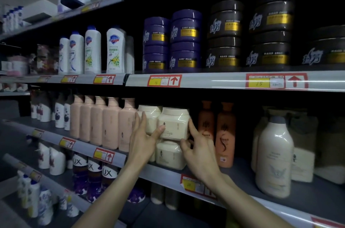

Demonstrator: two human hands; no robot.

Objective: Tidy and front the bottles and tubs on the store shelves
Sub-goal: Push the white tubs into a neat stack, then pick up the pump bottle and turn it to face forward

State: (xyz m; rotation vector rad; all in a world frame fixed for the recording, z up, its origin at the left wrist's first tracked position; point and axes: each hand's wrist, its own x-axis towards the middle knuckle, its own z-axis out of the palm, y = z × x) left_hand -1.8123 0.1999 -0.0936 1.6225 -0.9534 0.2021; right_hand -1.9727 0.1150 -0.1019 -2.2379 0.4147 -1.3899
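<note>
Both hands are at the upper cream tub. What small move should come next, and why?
Probably nudge the upper cream tub left until square on the lower tub: left hand and right hand touch it, and it seems offset to the right.

I see the upper cream tub (172, 125) upright with its lid on, stacked on a lower cream tub (169, 155) on the shelf (242, 170). The left hand (141, 140) lies flat along its left side, thumb on the front. The right hand (197, 151) pinches its lower right corner. Pink pump bottles (104, 121) stand in a row just left, orange bottles (224, 134) just right.
</note>
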